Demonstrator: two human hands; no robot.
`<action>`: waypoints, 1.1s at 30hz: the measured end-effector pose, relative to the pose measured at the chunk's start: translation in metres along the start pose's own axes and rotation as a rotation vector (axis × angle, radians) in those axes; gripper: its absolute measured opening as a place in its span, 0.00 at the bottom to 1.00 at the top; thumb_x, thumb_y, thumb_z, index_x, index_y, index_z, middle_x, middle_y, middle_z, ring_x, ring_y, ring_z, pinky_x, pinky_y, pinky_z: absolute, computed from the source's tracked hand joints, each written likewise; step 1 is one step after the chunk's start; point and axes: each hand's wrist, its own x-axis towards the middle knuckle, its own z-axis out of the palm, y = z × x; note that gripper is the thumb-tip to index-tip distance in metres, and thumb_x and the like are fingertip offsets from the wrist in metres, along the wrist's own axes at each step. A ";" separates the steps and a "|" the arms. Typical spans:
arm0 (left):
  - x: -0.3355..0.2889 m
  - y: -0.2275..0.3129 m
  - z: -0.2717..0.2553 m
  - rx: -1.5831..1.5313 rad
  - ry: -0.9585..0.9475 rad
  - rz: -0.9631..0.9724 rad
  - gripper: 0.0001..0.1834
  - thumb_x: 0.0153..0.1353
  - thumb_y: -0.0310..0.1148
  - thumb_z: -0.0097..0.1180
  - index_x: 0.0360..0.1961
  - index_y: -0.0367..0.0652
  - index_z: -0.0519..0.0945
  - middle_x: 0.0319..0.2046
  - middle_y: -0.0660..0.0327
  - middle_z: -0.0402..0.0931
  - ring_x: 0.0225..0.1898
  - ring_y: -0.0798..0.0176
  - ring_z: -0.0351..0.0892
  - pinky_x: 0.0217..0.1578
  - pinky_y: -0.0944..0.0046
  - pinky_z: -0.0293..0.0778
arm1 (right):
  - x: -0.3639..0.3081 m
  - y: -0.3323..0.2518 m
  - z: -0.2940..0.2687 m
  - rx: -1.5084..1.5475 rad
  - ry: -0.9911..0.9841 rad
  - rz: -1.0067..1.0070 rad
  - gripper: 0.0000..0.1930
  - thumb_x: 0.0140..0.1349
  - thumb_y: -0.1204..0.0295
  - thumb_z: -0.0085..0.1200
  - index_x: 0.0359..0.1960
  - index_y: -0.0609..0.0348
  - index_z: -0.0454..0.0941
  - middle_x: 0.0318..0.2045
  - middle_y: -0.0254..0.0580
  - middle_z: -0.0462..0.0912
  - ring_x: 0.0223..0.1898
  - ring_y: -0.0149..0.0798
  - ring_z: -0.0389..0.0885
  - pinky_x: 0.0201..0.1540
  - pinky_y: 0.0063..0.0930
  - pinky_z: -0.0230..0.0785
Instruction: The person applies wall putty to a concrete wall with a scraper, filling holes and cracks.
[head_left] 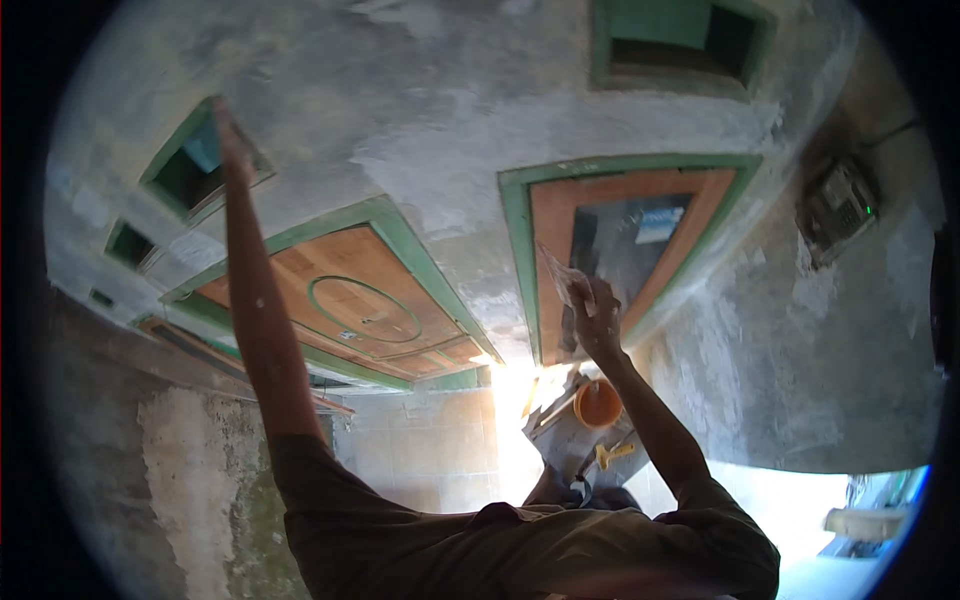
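Note:
My left arm reaches high, and my left hand (234,145) is up by the green frame (165,170) of a small wall opening. Its fingers look stretched out, holding nothing that I can see; whether they touch the frame I cannot tell. Closer in, my right hand (600,325) is closed around a flat scraper (564,275) smeared with pale paste, its tip pointing up and to the left. Behind that hand is a wooden door (553,220) with a dark glass pane and green frame. The grey wall (440,150) has whitish patches.
Below my right forearm an orange bucket (598,403) stands on a grey board, near a yellow-handled tool (615,455). Another wooden door (300,270) lies left, and a second opening (680,55) above. A dark device (840,208) with a green light hangs at right.

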 end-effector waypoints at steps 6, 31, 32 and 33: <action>-0.016 0.025 0.000 0.052 0.133 -0.039 0.40 0.62 0.62 0.26 0.66 0.44 0.45 0.66 0.59 0.44 0.66 0.56 0.43 0.64 0.57 0.39 | -0.091 0.076 -0.029 0.059 0.128 0.652 0.15 0.58 0.63 0.51 0.35 0.66 0.77 0.26 0.57 0.79 0.32 0.52 0.79 0.32 0.37 0.68; -0.226 -0.026 0.067 1.290 0.419 1.100 0.19 0.66 0.40 0.36 0.46 0.34 0.66 0.44 0.47 0.68 0.44 0.51 0.71 0.43 0.53 0.70 | -0.258 0.190 -0.090 -0.097 -0.066 1.078 0.13 0.60 0.65 0.50 0.40 0.60 0.78 0.32 0.44 0.82 0.34 0.32 0.79 0.37 0.26 0.69; -0.263 -0.035 0.088 1.332 0.321 1.109 0.22 0.66 0.42 0.35 0.51 0.32 0.62 0.48 0.46 0.66 0.48 0.50 0.69 0.47 0.51 0.69 | -0.261 0.193 -0.088 -0.107 -0.073 1.091 0.13 0.60 0.65 0.50 0.40 0.60 0.78 0.32 0.44 0.82 0.34 0.32 0.79 0.37 0.26 0.69; -0.305 -0.057 0.093 1.142 0.095 0.821 0.26 0.67 0.44 0.31 0.54 0.30 0.58 0.51 0.45 0.63 0.54 0.50 0.65 0.54 0.51 0.65 | -0.261 0.197 -0.082 -0.075 -0.115 1.059 0.12 0.59 0.65 0.50 0.40 0.59 0.79 0.32 0.44 0.82 0.34 0.33 0.80 0.37 0.27 0.69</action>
